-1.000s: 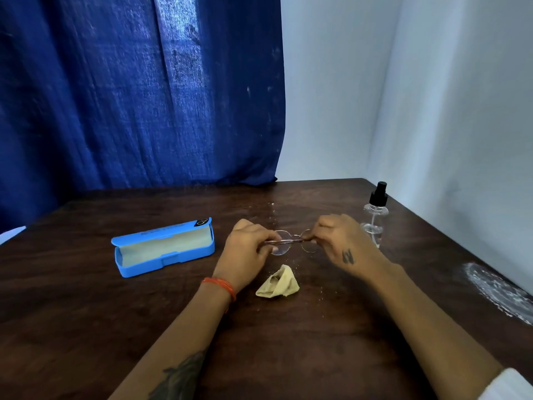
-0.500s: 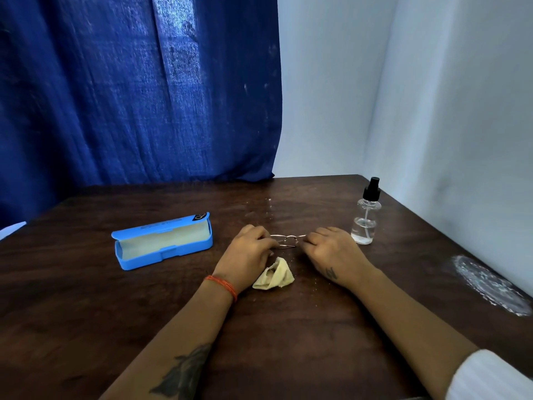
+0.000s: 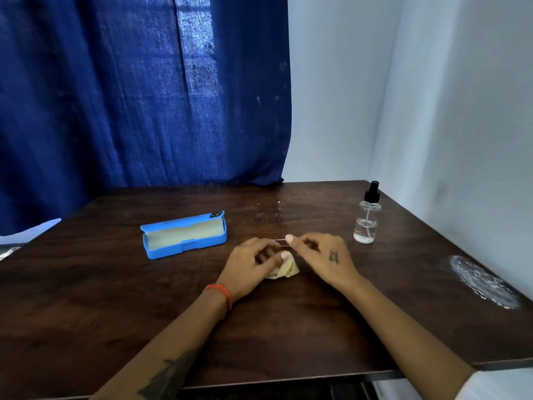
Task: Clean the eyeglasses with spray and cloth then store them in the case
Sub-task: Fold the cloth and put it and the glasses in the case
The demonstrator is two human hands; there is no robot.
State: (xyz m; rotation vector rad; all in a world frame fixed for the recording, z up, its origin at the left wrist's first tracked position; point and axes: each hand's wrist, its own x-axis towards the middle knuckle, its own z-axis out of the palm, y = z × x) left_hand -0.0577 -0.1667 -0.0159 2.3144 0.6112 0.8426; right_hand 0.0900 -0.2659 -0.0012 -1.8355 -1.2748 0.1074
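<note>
Thin wire-framed eyeglasses sit between my two hands above the middle of the table; only a short stretch of wire shows, the lenses are hidden. My left hand curls around their left side, thumb over the crumpled yellow cloth lying on the table. My right hand pinches the wire with its fingertips. The blue case lies open to the left of my hands, its pale lining showing. The clear spray bottle with a black nozzle stands upright to the right.
A dark wooden table fills the view, with a white wall close along its right edge and a blue curtain behind. A whitish smear marks the table's right side.
My hands have drawn closer together and lower, down over the cloth. The lenses, visible between them before, are now hidden behind my fingers.
</note>
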